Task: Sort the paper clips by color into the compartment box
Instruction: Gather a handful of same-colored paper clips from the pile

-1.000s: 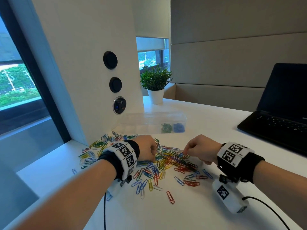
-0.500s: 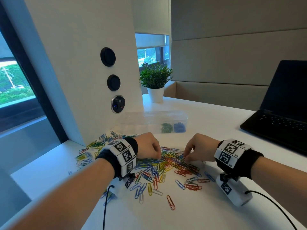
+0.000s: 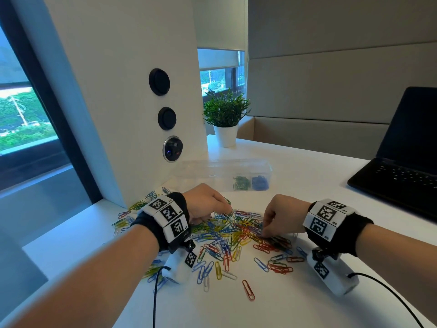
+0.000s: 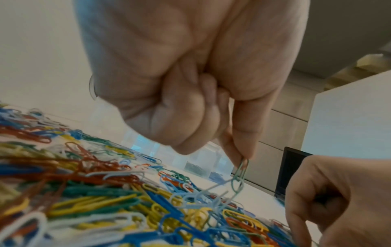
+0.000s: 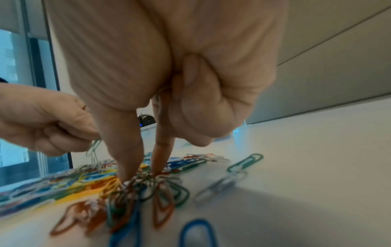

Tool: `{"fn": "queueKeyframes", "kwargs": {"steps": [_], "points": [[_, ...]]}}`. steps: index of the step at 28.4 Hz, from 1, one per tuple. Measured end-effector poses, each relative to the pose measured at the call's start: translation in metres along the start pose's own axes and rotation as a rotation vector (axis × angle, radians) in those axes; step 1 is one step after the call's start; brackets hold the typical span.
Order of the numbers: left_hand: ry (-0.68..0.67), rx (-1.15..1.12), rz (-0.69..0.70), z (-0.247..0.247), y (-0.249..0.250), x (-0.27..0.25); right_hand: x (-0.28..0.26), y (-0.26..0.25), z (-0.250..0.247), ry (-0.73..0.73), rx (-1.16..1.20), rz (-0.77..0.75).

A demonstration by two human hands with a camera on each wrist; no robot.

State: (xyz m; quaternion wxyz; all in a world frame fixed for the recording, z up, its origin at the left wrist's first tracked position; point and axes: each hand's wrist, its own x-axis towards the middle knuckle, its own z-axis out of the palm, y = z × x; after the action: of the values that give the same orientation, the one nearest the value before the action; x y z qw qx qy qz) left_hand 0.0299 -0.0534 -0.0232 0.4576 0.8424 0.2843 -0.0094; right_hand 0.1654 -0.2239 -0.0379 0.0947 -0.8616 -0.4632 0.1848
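Dozens of paper clips (image 3: 227,235) in red, blue, yellow, green and white lie heaped on the white table (image 3: 307,292), directly under both hands, with looser ones scattered toward the near edge. Beyond the heap, against the white pillar (image 3: 123,102), stands the clear compartment box (image 3: 224,172); green clips (image 3: 241,182) fill one compartment and blue clips (image 3: 260,182) the one to their right at the box's end. The left hand (image 3: 205,202) hovers over the far left of the heap with its fingers curled in, thumb and forefinger pinched on the top of a pale green clip (image 4: 240,173) that hangs downward, a few pale clips tangled at its lower end above the pile. The right hand (image 3: 281,215) is at the heap's right side, its outer fingers folded into the palm while thumb and forefinger reach down with a small gap between them, their tips touching a knot of red and green clips (image 5: 143,188); whether they have actually caught one cannot be told.
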Motion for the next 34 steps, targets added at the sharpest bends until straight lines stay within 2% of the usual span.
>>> {"fn": "queueKeyframes", "kwargs": {"steps": [6, 9, 13, 19, 21, 25, 30, 34], "points": [[0.002, -0.146, -0.023, -0.002, 0.000, 0.000, 0.000, -0.002, 0.000, -0.006, 0.006, -0.031], [0.038, -0.206, -0.004, -0.006, 0.001, -0.002, -0.002, -0.004, -0.004, 0.038, 0.046, -0.057], [0.072, -0.405, -0.003, -0.009, 0.001, -0.001, -0.001, -0.015, -0.010, 0.106, 0.218, -0.071], [0.062, -0.520, 0.037, -0.008, 0.005, -0.007, 0.006, -0.036, -0.005, 0.028, 0.414, -0.062], [0.062, -0.534, 0.040, -0.010, 0.005, -0.009, 0.010, -0.039, 0.002, 0.015, 0.532, -0.062], [0.091, -0.544, 0.048, -0.013, 0.002, -0.011, 0.015, -0.044, 0.007, 0.082, 0.713, -0.081], [0.180, -0.431, 0.050, -0.016, -0.009, -0.007, 0.010, -0.042, 0.001, 0.071, 0.791, -0.089], [0.194, -0.327, 0.041, -0.016, -0.013, -0.008, 0.006, -0.040, -0.001, 0.125, 0.746, -0.080]]}}
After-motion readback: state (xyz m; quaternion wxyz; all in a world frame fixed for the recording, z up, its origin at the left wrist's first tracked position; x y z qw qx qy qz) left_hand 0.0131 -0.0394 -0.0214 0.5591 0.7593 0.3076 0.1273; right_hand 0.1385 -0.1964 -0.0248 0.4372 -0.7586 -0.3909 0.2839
